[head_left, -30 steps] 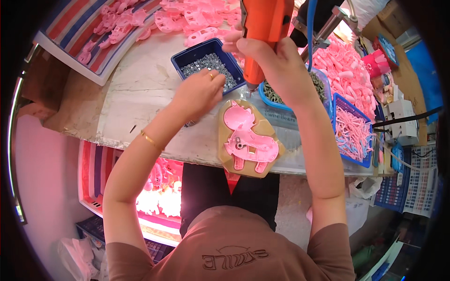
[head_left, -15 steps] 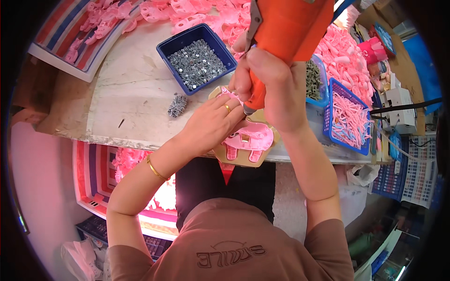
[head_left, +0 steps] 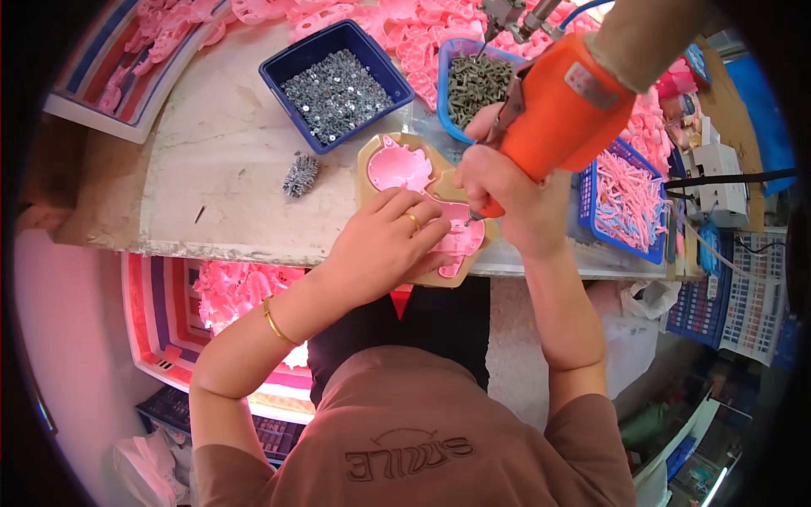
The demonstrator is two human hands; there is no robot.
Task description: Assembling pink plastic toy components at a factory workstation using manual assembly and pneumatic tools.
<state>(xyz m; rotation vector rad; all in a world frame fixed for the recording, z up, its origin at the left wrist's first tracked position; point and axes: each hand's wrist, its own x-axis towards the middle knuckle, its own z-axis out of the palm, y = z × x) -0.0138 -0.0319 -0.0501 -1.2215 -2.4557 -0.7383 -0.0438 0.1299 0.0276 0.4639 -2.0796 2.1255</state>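
My right hand (head_left: 528, 198) is wrapped round an orange power screwdriver (head_left: 562, 110), tilted with its bit down and to the left. The bit's tip is at the right part of a pink plastic animal-shaped shell (head_left: 400, 166). That shell lies in a tan shaped holder (head_left: 365, 173) near the table's front edge. Across the shell's lower middle rests my left hand (head_left: 380, 241), fingers extended and laid on it, hiding part of it. A spiky cluster of small screws (head_left: 300, 175) lies on the table to the left.
A dark blue bin (head_left: 293, 108) of small screws stands behind. A lighter blue tub (head_left: 443, 89) holds grey-green metal pieces. At right is a blue basket (head_left: 621, 242) of pink and blue strips. Pink plastic parts (head_left: 414, 42) are heaped along the back.
The screwdriver has shifted right and toward me, from the shell's middle to its right part. My left hand has slid slightly down, uncovering the shell's upper round part.
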